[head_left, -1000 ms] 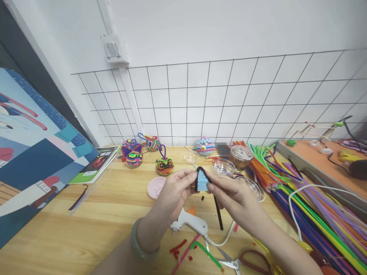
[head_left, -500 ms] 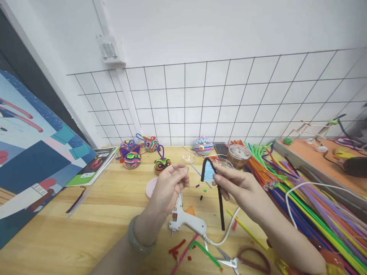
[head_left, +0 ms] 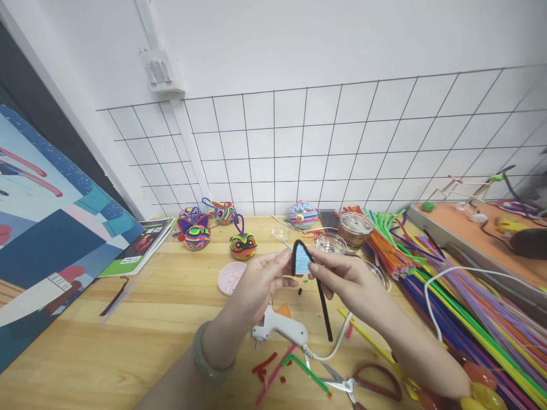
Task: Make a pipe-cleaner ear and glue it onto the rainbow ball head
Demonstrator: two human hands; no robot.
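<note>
Over the wooden table (head_left: 141,324) both my hands hold a small light-blue pipe-cleaner triangle (head_left: 302,262) edged with a black pipe cleaner. My left hand (head_left: 260,282) pinches its left edge with thumb and fingertips. My right hand (head_left: 346,279) grips its right side, and the black pipe cleaner's loose tail (head_left: 325,310) hangs down from that hand. A white hot glue gun (head_left: 280,327) lies on the table just below my hands.
Several striped pipe-cleaner balls (head_left: 243,245) sit at the back near a wire grid on the wall. A pink lid (head_left: 231,278), clear cups (head_left: 330,244), a heap of coloured pipe cleaners (head_left: 461,307), scissors (head_left: 363,387), a booklet (head_left: 141,245) and an orange tray (head_left: 482,239) surround me.
Half a second ago my left hand had let go and the right held the triangle alone, higher and further right. Now the left hand pinches it again, as it did one second ago.
</note>
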